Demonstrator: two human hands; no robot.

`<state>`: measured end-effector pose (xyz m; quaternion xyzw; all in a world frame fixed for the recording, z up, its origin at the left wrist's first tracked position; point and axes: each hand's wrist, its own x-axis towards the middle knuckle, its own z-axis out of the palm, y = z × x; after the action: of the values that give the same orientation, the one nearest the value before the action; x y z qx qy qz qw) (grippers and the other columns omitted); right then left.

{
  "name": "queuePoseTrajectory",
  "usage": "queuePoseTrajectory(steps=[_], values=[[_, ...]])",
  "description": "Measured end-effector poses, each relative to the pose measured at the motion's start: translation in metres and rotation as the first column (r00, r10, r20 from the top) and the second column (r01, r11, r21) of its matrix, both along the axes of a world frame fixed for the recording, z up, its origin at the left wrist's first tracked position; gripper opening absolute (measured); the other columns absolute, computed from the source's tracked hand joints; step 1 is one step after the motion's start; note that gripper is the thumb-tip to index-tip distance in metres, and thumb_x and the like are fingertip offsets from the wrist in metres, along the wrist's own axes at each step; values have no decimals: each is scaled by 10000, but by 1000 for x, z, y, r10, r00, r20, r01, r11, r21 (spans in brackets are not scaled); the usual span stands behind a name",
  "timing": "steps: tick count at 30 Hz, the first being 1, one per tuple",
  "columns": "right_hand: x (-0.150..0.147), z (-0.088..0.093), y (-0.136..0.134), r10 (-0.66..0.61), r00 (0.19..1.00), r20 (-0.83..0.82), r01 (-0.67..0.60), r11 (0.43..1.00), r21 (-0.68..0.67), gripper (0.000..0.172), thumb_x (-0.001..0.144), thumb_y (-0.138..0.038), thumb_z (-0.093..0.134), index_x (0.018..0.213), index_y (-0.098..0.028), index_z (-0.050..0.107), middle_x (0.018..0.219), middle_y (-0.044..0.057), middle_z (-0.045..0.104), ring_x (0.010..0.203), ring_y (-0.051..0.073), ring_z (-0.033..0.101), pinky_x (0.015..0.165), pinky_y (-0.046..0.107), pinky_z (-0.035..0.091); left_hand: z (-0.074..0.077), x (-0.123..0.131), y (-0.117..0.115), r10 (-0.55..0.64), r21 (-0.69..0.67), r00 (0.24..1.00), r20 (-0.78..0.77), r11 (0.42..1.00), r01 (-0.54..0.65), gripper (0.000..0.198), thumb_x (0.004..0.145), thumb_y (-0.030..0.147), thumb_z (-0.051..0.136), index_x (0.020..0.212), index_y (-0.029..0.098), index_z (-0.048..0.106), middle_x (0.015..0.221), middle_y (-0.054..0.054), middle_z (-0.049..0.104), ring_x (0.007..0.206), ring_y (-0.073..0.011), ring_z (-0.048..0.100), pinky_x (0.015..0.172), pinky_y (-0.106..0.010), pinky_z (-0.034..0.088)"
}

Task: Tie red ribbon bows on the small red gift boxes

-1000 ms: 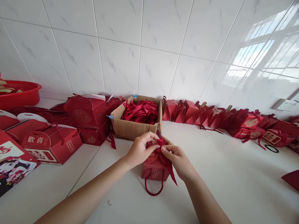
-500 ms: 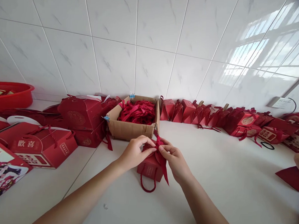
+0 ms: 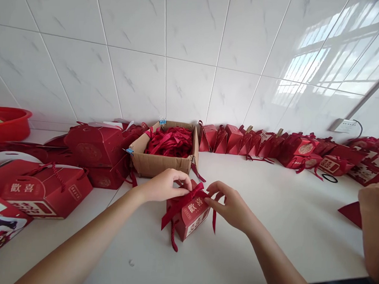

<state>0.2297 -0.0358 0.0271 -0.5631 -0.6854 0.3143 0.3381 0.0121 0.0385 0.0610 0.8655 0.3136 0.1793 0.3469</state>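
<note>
A small red gift box point(image 3: 193, 214) with pale lettering stands on the white table in front of me, turned at an angle. Tied on its top is a red ribbon bow point(image 3: 193, 195), whose tails hang down on either side. My left hand point(image 3: 168, 186) pinches the bow's left side between thumb and fingers. At the bow's right side, my right hand point(image 3: 229, 203) closes thumb and index finger on the ribbon. A twisted red cord handle point(image 3: 173, 238) dangles from the box's near left end.
Behind the box stands a cardboard box point(image 3: 159, 165) of loose red ribbons. Red gift boxes point(image 3: 47, 189) crowd the left, and a row of red boxes point(image 3: 234, 140) lines the wall. Another person's hand point(image 3: 375, 202) is at the right edge near a dark red piece point(image 3: 351, 214).
The gift box has been turned so its lettered side faces me. My hands have moved from the knot's middle out to the bow's two sides. The view has shifted slightly right.
</note>
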Motion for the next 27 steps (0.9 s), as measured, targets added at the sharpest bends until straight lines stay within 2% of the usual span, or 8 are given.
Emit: queuePoseTrajectory(steps=[4, 7, 12, 15, 17, 19, 23, 27], values=[[8, 3, 5, 16, 997, 78, -14, 1000, -21, 186, 802, -326, 575, 952, -218, 553, 809, -12, 612, 666, 118, 524, 622, 263, 430, 21, 4, -2, -57, 4, 984, -166, 998, 59, 98, 807, 261, 541, 824, 212, 625, 900, 14, 662, 839, -152, 600, 727, -255, 444], [13, 16, 3, 107, 986, 126, -97, 992, -83, 163, 801, -310, 573, 937, -225, 546, 746, -28, 605, 624, 109, 518, 563, 234, 404, 33, 7, -4, -98, 9, 956, -276, 995, 104, 100, 813, 254, 516, 816, 224, 611, 902, 19, 649, 797, -144, 585, 676, -248, 429], [18, 56, 0, 292, 865, 408, -210, 949, -235, 257, 787, -463, 598, 872, -221, 591, 743, -7, 642, 607, 134, 543, 517, 243, 385, 36, 11, -7, -85, 18, 936, -343, 995, 97, 95, 821, 255, 486, 804, 222, 573, 873, 11, 639, 711, -141, 564, 596, -248, 397], [14, 72, 11, 299, 834, 463, -284, 953, -103, 194, 819, -390, 575, 935, -237, 602, 898, -3, 664, 776, 156, 584, 649, 270, 443, 33, 10, -8, -77, -3, 947, -311, 997, 80, 107, 841, 262, 457, 809, 222, 550, 843, 16, 635, 693, -138, 561, 586, -247, 398], [8, 75, 22, 355, 829, 433, -400, 916, 15, 135, 831, -265, 551, 958, -249, 593, 984, -25, 653, 873, 142, 573, 754, 268, 445, 31, 9, -8, -77, -9, 957, -280, 997, 78, 112, 849, 263, 446, 833, 224, 550, 845, 18, 637, 711, -141, 570, 612, -251, 410], [1, 72, 32, 440, 801, 406, -507, 859, 68, 177, 811, -145, 526, 946, -244, 585, 996, -38, 639, 887, 120, 563, 780, 246, 438, 28, 8, -6, -80, -17, 966, -245, 997, 78, 111, 846, 257, 453, 863, 226, 559, 870, 17, 643, 757, -150, 585, 655, -258, 425], [-6, 61, 42, 559, 747, 360, -611, 791, 38, 272, 774, -38, 488, 951, -226, 574, 992, -25, 614, 844, 103, 565, 728, 216, 444, 25, 7, -2, -82, -33, 980, -182, 996, 77, 109, 806, 208, 484, 871, 223, 570, 885, 22, 649, 787, -148, 593, 683, -253, 436], [-4, 56, 42, 582, 722, 376, -635, 772, 25, 359, 775, -21, 484, 1013, -259, 610, 1091, -17, 590, 883, 110, 575, 745, 218, 445, 25, 7, 1, -76, -51, 975, -208, 996, 67, 98, 761, 174, 490, 810, 214, 564, 799, 31, 632, 713, -138, 575, 613, -241, 422]])
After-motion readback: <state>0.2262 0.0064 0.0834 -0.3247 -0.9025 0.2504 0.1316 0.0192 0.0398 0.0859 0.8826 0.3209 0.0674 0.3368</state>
